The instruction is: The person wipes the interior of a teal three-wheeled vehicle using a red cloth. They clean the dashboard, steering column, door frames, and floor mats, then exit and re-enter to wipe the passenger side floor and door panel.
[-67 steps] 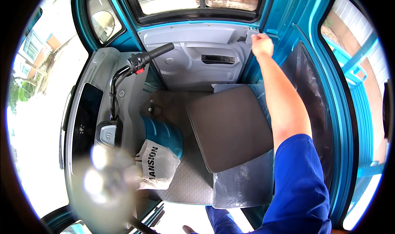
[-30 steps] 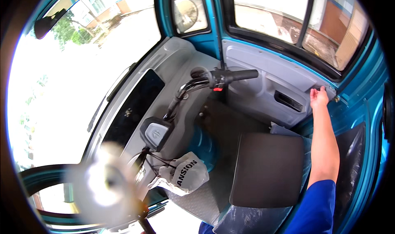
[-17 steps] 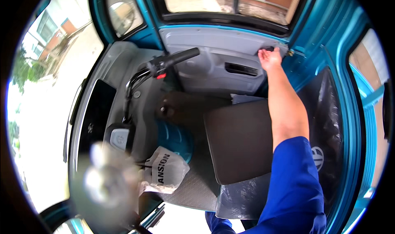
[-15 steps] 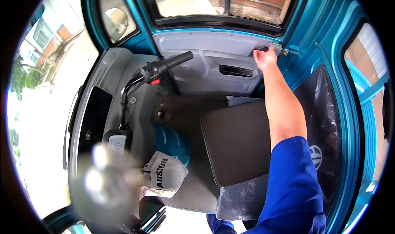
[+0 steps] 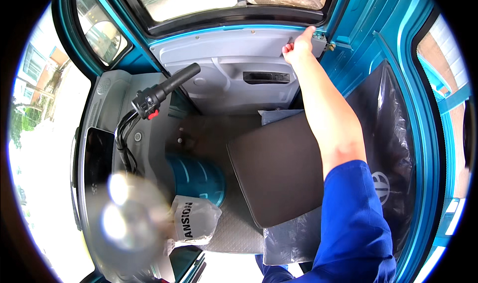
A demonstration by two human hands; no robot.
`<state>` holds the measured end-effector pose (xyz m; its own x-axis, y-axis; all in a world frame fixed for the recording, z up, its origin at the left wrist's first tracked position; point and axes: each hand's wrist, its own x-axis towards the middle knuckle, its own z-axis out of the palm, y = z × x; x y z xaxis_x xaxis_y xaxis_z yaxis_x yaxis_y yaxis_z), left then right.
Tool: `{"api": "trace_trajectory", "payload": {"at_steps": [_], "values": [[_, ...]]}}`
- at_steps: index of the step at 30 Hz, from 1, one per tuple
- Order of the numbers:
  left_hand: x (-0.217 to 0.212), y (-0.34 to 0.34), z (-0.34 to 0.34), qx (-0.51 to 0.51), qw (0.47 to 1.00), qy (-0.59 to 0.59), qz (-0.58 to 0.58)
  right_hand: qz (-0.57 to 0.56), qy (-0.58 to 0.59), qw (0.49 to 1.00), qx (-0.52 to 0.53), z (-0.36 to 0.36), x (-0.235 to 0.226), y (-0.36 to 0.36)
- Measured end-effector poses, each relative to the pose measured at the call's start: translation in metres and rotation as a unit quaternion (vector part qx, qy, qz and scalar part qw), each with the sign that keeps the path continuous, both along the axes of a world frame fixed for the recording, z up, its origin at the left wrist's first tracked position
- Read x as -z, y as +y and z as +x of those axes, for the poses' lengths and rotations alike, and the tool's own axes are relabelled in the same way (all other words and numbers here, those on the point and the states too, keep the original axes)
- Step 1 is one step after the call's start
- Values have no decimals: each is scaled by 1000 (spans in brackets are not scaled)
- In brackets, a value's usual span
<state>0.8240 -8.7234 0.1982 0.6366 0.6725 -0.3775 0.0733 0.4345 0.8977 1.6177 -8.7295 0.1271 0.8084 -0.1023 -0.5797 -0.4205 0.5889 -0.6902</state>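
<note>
My right arm, in a blue sleeve, stretches across the cab to the far door. At the upper right corner of the grey door panel (image 5: 224,46) is my right hand (image 5: 300,48), fingers curled and thumb pointing up toward the window edge. It closes on the inner door handle, which the hand now mostly covers. Just right of the hand sits a metal latch (image 5: 328,46) on the door's edge. Lower in the panel is a black recessed pull (image 5: 266,77). My left hand does not show.
A black handlebar grip (image 5: 181,79) with a red switch rises at left. Below my arm lies a dark seat cushion (image 5: 279,171); a plastic-wrapped backrest (image 5: 386,148) stands at right. A whitish plastic bag (image 5: 199,221) lies near a teal hump (image 5: 196,178). Something blurred (image 5: 122,228) blocks the lower left.
The view has shifted, so the door and handlebar sit further left. My right hand has turned, its thumb now raised, and it covers the dark handle that showed between its fingers before.
</note>
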Motion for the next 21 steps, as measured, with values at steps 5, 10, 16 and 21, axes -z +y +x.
{"api": "trace_trajectory", "payload": {"at_steps": [5, 10, 16, 21], "values": [[-3, 2, 3, -1, 1000, -2, 8, -33, 28, 998, 43, 3, 2, 5], [1, 5, 3, -29, 999, -13, 29, -6, 16, 994, 103, -15, -15, 22], [2, 5, 1, -18, 999, -19, 20, -120, 5, 992, 30, 6, 18, -1], [5, 3, -1, -21, 999, -31, 10, -224, -49, 966, -123, -10, 38, -34]]}}
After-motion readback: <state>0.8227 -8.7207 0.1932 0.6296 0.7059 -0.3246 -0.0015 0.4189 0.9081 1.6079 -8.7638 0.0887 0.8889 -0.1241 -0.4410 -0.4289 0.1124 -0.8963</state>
